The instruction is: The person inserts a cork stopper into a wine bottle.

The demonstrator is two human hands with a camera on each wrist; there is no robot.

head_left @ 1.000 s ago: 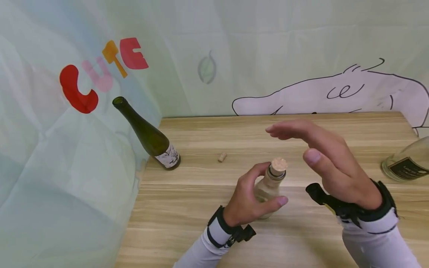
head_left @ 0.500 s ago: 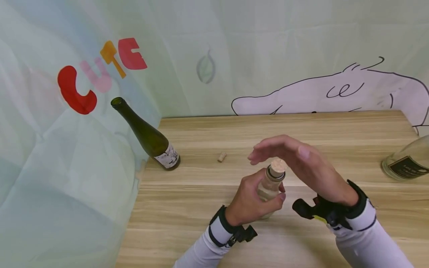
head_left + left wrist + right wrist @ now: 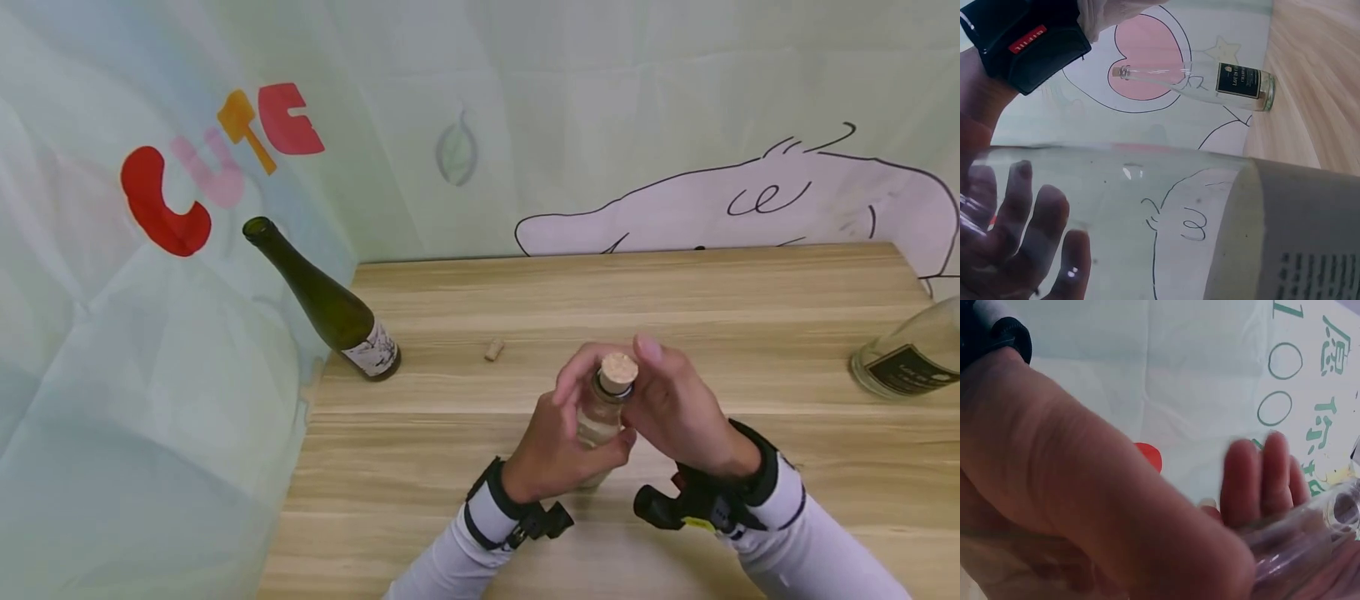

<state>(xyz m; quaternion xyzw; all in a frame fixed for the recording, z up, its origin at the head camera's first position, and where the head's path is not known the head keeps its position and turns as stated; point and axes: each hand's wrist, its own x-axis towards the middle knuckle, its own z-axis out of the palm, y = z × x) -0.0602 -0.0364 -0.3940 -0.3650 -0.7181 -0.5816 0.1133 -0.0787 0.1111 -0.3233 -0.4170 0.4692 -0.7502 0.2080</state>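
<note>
A clear glass bottle (image 3: 600,417) with a cork (image 3: 619,370) in its mouth stands in front of me. My left hand (image 3: 558,450) grips it below the neck, thumb toward me. In the left wrist view the clear bottle (image 3: 1135,206) fills the foreground, its pale label (image 3: 1310,231) at the right, and fingers show through the glass. My right hand (image 3: 675,408) cups the neck from the right, fingers bent behind it and thumb raised off the glass. Whether its fingers touch the neck is hidden. In the right wrist view its thumb (image 3: 1197,531) covers much of the scene.
A green wine bottle (image 3: 330,308) stands at the table's left edge. One small loose cork (image 3: 494,350) lies near the middle. Another clear bottle (image 3: 907,358) with a black label stands at the far right. Printed cloth (image 3: 420,100) walls the wooden table (image 3: 420,458).
My right hand has come left and down from above the right side to the bottle's neck, its fingers now bent behind it. My left hand keeps its grip on the bottle.
</note>
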